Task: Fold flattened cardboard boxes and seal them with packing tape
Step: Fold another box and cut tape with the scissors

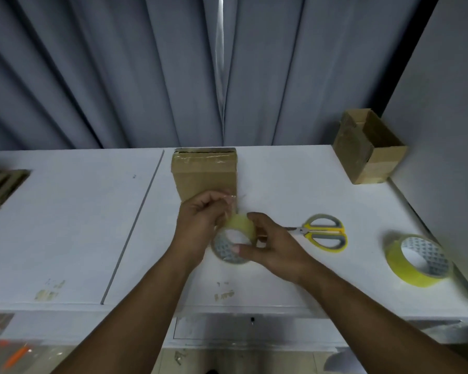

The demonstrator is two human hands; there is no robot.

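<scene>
A folded brown cardboard box [204,175] stands on the white table [73,225], with clear tape across its far top edge. Just in front of it my right hand [270,245] grips a roll of clear yellowish packing tape [235,238], thumb on the roll's near side. My left hand [200,222] pinches the loose end of the tape and holds it up against the box's near face.
Yellow-handled scissors [322,233] lie to the right of my hands. A second tape roll [416,260] sits near the table's right edge. Another taped box [368,147] stands at the back right. Flattened cardboard [0,187] lies at the far left. Grey curtains hang behind.
</scene>
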